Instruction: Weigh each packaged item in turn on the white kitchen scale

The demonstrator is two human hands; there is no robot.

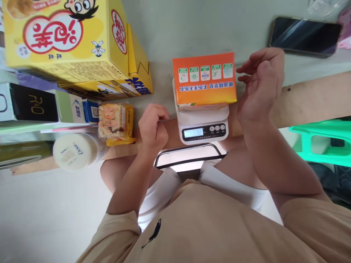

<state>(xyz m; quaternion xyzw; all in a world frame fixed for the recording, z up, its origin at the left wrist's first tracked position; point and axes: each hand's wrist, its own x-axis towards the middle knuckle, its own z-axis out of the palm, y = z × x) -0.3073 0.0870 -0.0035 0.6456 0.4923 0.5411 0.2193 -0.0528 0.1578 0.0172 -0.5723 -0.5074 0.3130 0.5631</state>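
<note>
The fingers (263, 54) of the person's right hand (263, 91) were released and loosely bent, their tips just beside the right edge of an orange package (205, 78) near the middle of the frame. The left hand (153, 129), at centre left, was also released, its fingers gently curled in at the bench's front edge, to the left of the scale.

The package, printed with a row of small green-topped icons and a line of Chinese text seen upside down, rested on the white kitchen scale (203, 116). The scale's lit display (193, 133) faced the person; its digits were too blurred to read.

At the upper left of the pale green bench (170, 29) stood a large yellow box (63, 44) with red lettering. Below it in the frame were a wrapped snack (112, 120) and a Dove jar (74, 151) lying on its side. A dark phone (304, 36) lay at the upper right, and a bright green stool (319, 140) showed at the right edge.
</note>
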